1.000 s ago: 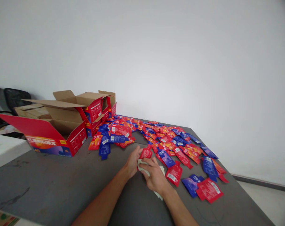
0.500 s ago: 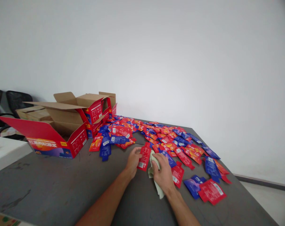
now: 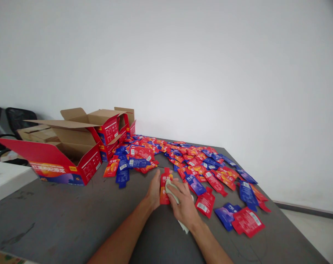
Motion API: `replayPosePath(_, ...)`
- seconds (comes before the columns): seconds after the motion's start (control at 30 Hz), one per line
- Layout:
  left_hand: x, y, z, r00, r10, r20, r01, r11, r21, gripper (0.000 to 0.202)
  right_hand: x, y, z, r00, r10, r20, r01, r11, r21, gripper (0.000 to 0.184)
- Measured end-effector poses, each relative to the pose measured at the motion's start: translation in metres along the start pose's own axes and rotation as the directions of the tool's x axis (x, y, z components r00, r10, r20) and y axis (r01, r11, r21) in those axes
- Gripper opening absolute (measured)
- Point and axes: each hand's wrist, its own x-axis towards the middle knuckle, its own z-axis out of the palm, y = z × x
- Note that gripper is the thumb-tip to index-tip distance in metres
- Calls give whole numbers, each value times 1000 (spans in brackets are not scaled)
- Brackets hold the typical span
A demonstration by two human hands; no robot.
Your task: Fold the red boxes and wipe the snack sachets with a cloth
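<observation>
My left hand (image 3: 154,190) grips a red pouch (image 3: 164,187) by its left edge and holds it against the grey table (image 3: 58,220). My right hand (image 3: 184,205) is closed on a pale cloth (image 3: 172,190) and presses it onto the face of that pouch. A tail of the cloth shows below my right wrist. Just to the right lie several more red and blue pouches (image 3: 205,172), spread flat over the table.
Open red cardboard boxes (image 3: 72,157) stand at the table's left, with more behind them. The pouch spread reaches the far edge by the white wall and the right edge. Black chairs (image 3: 14,117) and a white surface (image 3: 6,176) are at the far left.
The red pouch has been turned over so its printed front faces up, and my right hand has moved the cloth back onto it from the right.
</observation>
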Motion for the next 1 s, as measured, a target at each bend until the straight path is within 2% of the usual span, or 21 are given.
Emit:
replayPosePath(0.07, -3, 3, 0, 1000, -15, -17, 15, 1000, 16, 53, 1, -4, -4, 998, -27, 61, 27, 1000, 5, 35)
replayPosePath(0.13, -4, 2, 0, 998, -56, 19, 56, 998, 16, 47, 1, -2, -6, 997, -29, 68, 30, 1000, -6, 35)
replayPosePath(0.3, -5, -8, 4, 969, -205, 137, 207, 978, 6, 45, 1, 13, -6, 995, 38, -87, -46, 995, -92, 37)
replayPosePath(0.37, -4, -10, 4, 962, -227, 152, 228, 974, 11, 46, 2, 13, -7, 995, 40, -87, -50, 992, -115, 38)
replayPosePath(0.5, -2, -6, -3, 962, -218, 163, 217, 976, 27, 50, 3, -4, -9, 997, -27, 71, 33, 996, -84, 42)
replayPosePath(0.6, 0, -1, -9, 969, -199, 147, 192, 979, 60, 53, 6, -20, -12, 983, -76, 167, 82, 996, -24, 38)
replayPosePath(0.73, 3, 0, -11, 991, -110, 75, 101, 988, 120, 56, 9, -30, -17, 962, -120, 247, 112, 993, 48, 31)
replayPosePath(0.8, 6, -1, -12, 999, -30, 12, 26, 976, 217, 56, 9, -27, -17, 960, -109, 259, 96, 993, 64, 30)
replayPosePath(0.87, 10, -1, -14, 992, 120, -34, -97, 914, 394, 56, 7, -17, -16, 969, -61, 240, 52, 998, 44, 31)
replayPosePath(0.9, 11, 0, -15, 978, 205, -29, -163, 850, 500, 55, 6, -10, -14, 977, -21, 213, 17, 1000, 22, 32)
replayPosePath(0.93, 12, 2, -15, 958, 285, -6, -224, 764, 605, 53, 4, -2, -13, 985, 27, 169, -27, 1000, -1, 34)
replayPosePath(1.0, 11, 7, -16, 900, 426, 86, -326, 530, 783, 50, 1, 19, -11, 989, 147, 31, -145, 988, -45, 39)
